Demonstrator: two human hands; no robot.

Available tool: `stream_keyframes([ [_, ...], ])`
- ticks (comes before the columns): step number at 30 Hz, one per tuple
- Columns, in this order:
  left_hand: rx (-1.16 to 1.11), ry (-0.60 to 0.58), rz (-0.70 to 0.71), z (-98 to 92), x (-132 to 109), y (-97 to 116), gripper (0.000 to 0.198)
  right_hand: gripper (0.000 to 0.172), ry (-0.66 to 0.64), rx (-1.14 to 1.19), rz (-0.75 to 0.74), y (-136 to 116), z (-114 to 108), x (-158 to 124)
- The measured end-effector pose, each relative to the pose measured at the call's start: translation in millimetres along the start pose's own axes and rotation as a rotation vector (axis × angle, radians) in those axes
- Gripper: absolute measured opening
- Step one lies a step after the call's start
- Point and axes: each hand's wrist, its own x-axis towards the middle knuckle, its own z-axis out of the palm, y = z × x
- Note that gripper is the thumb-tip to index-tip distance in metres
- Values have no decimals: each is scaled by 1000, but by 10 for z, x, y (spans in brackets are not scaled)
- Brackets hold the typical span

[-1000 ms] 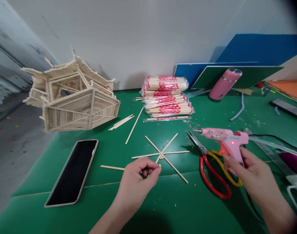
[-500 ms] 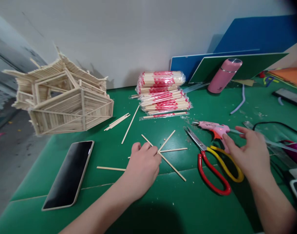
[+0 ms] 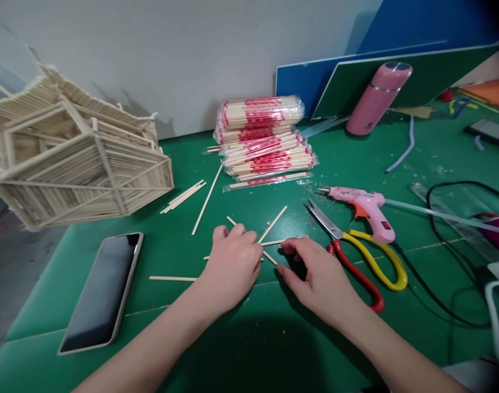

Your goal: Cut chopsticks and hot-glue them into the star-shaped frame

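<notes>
**Two hands at the crossed sticks**

Nearest, both arms reach over the green bench (image 3: 274, 338). The left hand (image 3: 233, 263) is curled down on a little heap of thin, pale wooden sticks (image 3: 275, 222) that lie crossed on the bench. Its grip is hidden under the knuckles, so I cannot tell if it holds a stick. The right hand (image 3: 320, 279) lies just beside it. Its grip is narrow, with the thumb and pointing finger a bit apart at the end of one stick. I think it is touching the stick but not pinching it.

It looks like the sticks are being lined up or picked out. A next move would need a soft, neat pinch on one stick only, so the others do not roll.

Left of the left grip lies a flat black phone (image 3: 100, 292). Right of the right grip are scissors with red and yellow handles (image 3: 368, 262). Just past them is a pink glue gun (image 3: 362, 204) with a small red light on. Farther beyond the grips sit clear packs of sticks with red print (image 3: 266, 136). A big house made of sticks (image 3: 73, 158) stands far to the left. A tall pink bottle (image 3: 378, 98) stands at the back on the right.
</notes>
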Motion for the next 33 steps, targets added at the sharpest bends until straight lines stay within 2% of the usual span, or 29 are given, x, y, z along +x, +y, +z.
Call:
stream_keyframes([
  [18, 14, 7, -6, 19, 36, -11, 15, 18, -16, -74, -24, 1, 36, 8],
  [28, -89, 123, -42, 159, -51, -40, 19, 18, -8, -107, -34, 2, 53, 4],
  [33, -231, 218, -201, 233, -187, -80, 11, 17, -19, -101, -13, -6, 60, 1],
])
